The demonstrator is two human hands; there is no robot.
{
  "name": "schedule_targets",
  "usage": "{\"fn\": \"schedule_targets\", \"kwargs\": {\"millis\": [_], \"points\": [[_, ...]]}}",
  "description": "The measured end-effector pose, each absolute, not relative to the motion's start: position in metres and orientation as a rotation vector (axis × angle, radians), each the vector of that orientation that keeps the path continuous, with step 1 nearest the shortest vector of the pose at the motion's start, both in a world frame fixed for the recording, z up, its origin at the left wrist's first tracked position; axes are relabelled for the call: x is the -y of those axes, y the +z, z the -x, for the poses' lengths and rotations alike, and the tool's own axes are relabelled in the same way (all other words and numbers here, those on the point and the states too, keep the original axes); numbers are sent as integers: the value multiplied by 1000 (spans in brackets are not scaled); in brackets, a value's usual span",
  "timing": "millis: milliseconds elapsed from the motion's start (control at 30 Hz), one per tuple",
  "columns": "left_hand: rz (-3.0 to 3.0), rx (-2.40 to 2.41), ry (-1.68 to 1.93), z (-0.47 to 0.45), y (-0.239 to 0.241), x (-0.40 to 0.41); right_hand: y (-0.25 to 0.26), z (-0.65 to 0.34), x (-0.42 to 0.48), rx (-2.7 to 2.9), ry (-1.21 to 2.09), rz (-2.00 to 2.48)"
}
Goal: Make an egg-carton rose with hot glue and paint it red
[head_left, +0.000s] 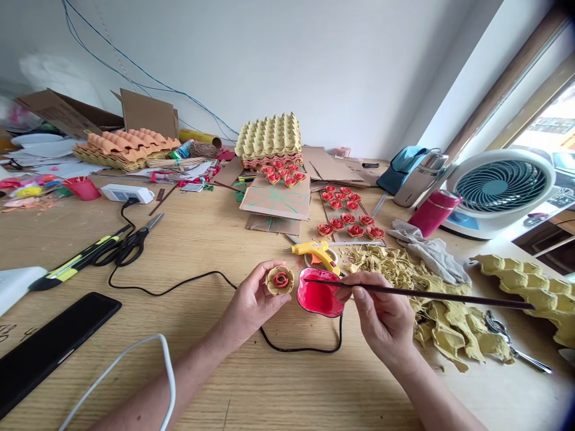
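Observation:
My left hand (251,305) pinches a small egg-carton rose (280,280), yellow outside with a red-painted centre. My right hand (384,317) grips a long dark paintbrush (449,296) whose tip reaches left over a red paint cup (318,293) standing between my hands. Behind the cup lies a yellow hot glue gun (317,250), its black cord (179,284) looping across the table. Finished red roses (347,216) sit on cardboard further back.
Yellow carton scraps (431,299) and a grey rag (426,248) lie to the right, with an egg tray piece (530,287). Scissors (132,242), a black phone (49,344) and a white cable (135,353) are left. A fan (498,188) and stacked egg trays (269,137) stand behind.

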State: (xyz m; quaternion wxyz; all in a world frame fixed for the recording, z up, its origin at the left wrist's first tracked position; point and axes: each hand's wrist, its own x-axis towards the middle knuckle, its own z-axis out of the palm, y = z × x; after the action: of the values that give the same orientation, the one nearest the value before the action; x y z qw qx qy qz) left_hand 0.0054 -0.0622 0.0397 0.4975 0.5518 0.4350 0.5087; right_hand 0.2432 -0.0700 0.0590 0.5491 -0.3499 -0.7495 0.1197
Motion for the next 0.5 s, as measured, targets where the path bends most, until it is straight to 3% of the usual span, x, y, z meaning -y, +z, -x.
{"fn": "schedule_targets", "kwargs": {"millis": [500], "points": [[-1439,-1089,1179,-2,42,68,71,-246,66,1836,128,749]]}}
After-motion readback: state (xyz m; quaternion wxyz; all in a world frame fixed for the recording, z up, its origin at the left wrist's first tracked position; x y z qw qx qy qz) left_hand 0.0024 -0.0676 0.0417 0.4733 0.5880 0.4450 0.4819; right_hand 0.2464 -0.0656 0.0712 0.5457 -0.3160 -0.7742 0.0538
